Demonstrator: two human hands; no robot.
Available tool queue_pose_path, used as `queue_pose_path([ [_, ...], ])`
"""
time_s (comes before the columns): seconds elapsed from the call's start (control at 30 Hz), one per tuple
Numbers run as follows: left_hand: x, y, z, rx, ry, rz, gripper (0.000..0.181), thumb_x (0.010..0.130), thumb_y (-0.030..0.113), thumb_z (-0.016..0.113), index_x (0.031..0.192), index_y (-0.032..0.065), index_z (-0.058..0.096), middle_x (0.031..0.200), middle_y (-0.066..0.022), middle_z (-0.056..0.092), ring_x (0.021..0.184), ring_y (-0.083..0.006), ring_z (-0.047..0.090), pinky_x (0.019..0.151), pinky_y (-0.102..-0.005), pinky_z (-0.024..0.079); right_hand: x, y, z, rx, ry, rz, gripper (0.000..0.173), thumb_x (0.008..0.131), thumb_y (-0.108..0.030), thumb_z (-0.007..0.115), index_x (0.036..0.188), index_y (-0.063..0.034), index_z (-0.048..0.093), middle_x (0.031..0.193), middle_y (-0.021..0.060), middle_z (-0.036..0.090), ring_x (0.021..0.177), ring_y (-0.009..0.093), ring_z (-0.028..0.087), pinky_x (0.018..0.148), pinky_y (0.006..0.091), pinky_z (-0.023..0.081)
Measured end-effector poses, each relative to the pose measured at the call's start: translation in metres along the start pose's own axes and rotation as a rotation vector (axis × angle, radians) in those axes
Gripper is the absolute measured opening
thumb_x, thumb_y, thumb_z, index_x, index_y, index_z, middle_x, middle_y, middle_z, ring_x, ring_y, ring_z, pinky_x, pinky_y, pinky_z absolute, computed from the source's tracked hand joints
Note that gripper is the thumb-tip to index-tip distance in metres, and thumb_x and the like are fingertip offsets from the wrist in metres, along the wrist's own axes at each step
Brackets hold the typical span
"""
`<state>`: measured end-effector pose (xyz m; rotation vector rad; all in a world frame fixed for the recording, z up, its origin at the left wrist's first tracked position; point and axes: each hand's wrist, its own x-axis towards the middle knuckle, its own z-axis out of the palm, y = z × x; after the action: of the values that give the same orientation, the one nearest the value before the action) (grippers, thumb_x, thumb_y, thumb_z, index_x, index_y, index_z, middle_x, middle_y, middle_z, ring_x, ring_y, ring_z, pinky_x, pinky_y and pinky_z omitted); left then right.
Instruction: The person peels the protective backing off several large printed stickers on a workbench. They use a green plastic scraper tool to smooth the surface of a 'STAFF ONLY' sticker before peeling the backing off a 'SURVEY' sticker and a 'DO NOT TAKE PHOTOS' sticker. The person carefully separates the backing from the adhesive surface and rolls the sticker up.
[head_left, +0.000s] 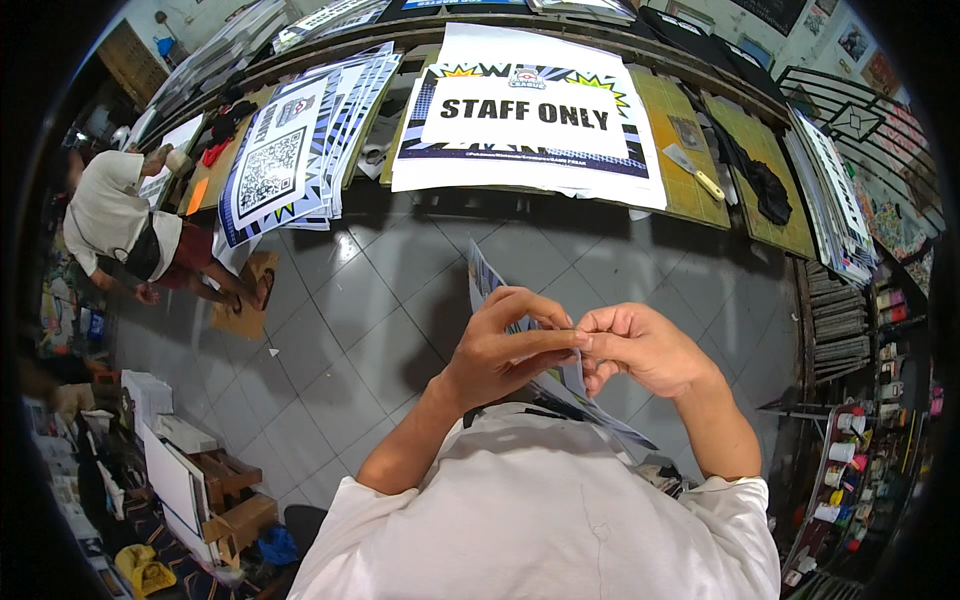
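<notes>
In front of my chest a printed sheet hangs on edge, its faces seen nearly side-on. My left hand pinches its upper edge, fingers curled over it. Close against those fingertips, my right hand grips the same edge between thumb and fingers. The fingertips of both hands meet, and whatever small thing may be between them is hidden. The lower end of the sheet slants down towards my white shirt.
Across the aisle, worktables carry a large printed poster, overlapping printed boards, a yellow-handled scraper and black cloth. A person bends at the left. Framed screens and a rack of pots line the right.
</notes>
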<state>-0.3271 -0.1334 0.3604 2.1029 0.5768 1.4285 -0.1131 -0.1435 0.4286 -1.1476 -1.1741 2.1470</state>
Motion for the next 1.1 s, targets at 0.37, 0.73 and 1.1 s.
queue_pose_path([
  [0.37, -0.001, -0.003, -0.002, 0.025, -0.001, 0.041, 0.021, 0.07, 0.01, 0.084, 0.089, 0.0129, 0.075, 0.1, -0.0022, 0.069, 0.09, -0.0205, 0.061, 0.079, -0.0354, 0.048, 0.003, 0.006, -0.003, 0.033, 0.035, 0.03, 0.019, 0.096, -0.02, 0.063, 0.093, -0.0012, 0.065, 0.074, 0.0032, 0.064, 0.066, 0.013, 0.066, 0.065, 0.0263, 0.058],
  [0.73, -0.001, 0.013, -0.009, 0.036, -0.149, 0.001, 0.013, 0.076, 0.014, 0.08, 0.084, 0.0141, 0.069, 0.095, 0.0047, 0.073, 0.098, -0.018, 0.063, 0.089, -0.0356, 0.049, 0.012, 0.024, -0.033, 0.12, 0.085, 0.076, 0.022, 0.095, -0.021, 0.057, 0.095, 0.0006, 0.063, 0.081, 0.0064, 0.065, 0.075, 0.017, 0.066, 0.07, 0.0311, 0.057],
  [1.1, -0.004, 0.014, -0.01, 0.074, -0.153, 0.014, 0.015, 0.078, 0.015, 0.08, 0.088, 0.0152, 0.068, 0.091, 0.0027, 0.073, 0.087, -0.015, 0.067, 0.093, -0.0382, 0.048, -0.011, 0.02, 0.002, -0.206, 0.133, -0.119, 0.025, 0.096, -0.023, 0.067, 0.098, 0.0018, 0.069, 0.089, 0.0058, 0.07, 0.083, 0.011, 0.065, 0.081, 0.0274, 0.055],
])
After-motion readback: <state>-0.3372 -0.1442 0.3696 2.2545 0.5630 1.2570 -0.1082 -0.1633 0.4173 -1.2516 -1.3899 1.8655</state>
